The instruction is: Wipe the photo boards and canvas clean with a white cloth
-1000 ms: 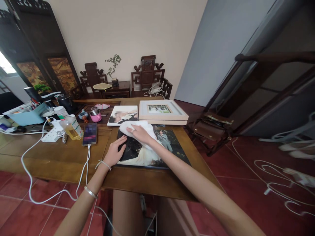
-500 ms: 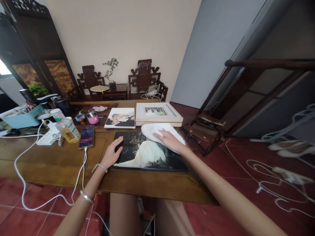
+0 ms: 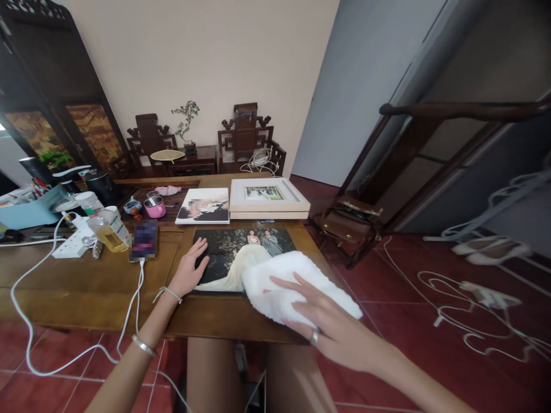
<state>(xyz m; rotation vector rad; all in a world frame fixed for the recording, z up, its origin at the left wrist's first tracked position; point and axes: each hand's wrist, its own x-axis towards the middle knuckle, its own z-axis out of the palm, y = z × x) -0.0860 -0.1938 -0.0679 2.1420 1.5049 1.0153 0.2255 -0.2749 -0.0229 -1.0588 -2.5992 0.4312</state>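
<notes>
Photo (image 3: pixel 232 252) at near edge of table (image 3: pixel 86 281); right hand (image 3: pixel 321 324) spread flat on cloth (image 3: pixel 279 281) (no pinch), left hand (image 3: pixel 189 274) open, pinning photo's left edge. Best wiped lightly, edge to edge.

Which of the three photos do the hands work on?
The large dark print nearest the person: left hand on its edge, right hand pressing a white towel on it. Canvas print and framed photo lie behind.

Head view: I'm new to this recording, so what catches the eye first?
A fluffy white towel under the right hand, at the near right corner of a large wedding print on the wooden table. The left hand lies flat on the print's left edge.
</notes>
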